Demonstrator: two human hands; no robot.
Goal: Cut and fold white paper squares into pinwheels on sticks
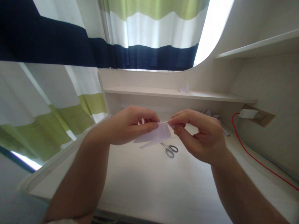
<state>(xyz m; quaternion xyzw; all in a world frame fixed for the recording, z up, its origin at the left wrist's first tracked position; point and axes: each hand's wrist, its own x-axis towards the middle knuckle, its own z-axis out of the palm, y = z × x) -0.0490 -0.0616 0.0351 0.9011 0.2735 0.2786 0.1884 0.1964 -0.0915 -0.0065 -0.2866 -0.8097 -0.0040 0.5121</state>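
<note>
Pinching a folded pale-lilac paper piece point(158, 133) at its top edge, left hand point(127, 126) and right hand point(198, 137) fingers were clenched on it above the scissors point(170, 150) on the tabletop point(151, 183). Step judged: creasing; next calls for firm, even pressing.

Left hand point(127, 126) and right hand point(198, 135) are covering top of folded paper point(156, 135); fold detail unreadable. Red cable point(257, 160) is running off frame at rt edge.
</note>
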